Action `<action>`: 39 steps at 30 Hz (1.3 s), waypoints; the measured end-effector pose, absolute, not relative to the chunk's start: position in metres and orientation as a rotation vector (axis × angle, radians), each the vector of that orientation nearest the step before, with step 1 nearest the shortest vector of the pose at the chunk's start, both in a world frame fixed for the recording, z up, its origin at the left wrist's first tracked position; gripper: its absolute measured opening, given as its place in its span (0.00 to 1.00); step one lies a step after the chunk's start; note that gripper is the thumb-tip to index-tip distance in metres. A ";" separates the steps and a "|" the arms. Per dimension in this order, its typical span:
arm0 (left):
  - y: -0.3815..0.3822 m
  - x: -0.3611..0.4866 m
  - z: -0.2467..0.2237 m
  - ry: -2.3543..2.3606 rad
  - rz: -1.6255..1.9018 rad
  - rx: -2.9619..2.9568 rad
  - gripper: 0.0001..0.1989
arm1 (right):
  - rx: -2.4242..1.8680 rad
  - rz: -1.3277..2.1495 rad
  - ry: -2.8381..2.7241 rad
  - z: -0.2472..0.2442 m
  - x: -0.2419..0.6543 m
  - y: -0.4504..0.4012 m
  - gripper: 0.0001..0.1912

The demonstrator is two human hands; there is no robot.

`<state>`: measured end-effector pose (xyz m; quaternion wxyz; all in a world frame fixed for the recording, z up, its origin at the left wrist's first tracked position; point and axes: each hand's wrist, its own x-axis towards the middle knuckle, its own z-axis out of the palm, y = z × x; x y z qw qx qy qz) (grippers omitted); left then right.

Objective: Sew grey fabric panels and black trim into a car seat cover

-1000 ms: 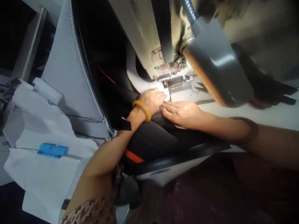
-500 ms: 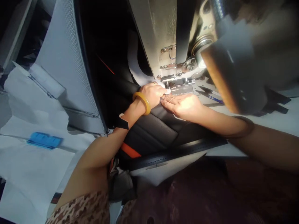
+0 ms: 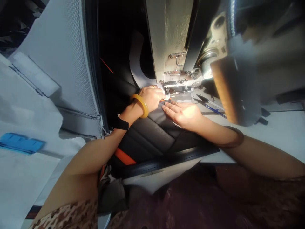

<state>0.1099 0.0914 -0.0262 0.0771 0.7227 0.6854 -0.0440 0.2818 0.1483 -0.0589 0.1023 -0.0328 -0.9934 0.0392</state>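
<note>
A black panelled cover [image 3: 154,133], leather-like with orange accents, lies under both hands at a sewing machine's presser foot [image 3: 167,90]. My left hand [image 3: 152,98], a yellow bangle on its wrist, is closed at the fingertips on a curved white strip [image 3: 135,60]. The strip's end shows beside the foot, with a bit of orange edge below it. To the right, my right hand [image 3: 186,114] lies flat on the cover, fingers stretched toward the foot. Nothing shows in its grasp. My left fingertips are partly hidden by the strip.
The machine's pale arm [image 3: 171,35] stands above the hands. A dark lamp-like block [image 3: 240,89] hangs at the right. Blue-handled snips [image 3: 209,106] lie right of the foot. Grey padded fabric [image 3: 73,63] rises at the left, by white sheets and a blue piece [image 3: 21,143].
My right hand has slid slightly away from my left, its fingers now flatter. An orange edge now shows between the hands. The whole view has shifted a little.
</note>
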 end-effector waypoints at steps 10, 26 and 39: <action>0.097 0.112 -0.022 1.939 -0.272 2.285 0.17 | -0.300 0.197 -3.245 -0.036 0.272 0.150 0.25; 0.096 0.119 -0.021 1.889 -0.489 2.462 0.15 | -0.302 0.033 -3.188 -0.034 0.272 0.152 0.23; 0.099 0.101 -0.019 2.039 -0.348 2.383 0.15 | -0.306 0.096 -3.401 -0.022 0.276 0.149 0.27</action>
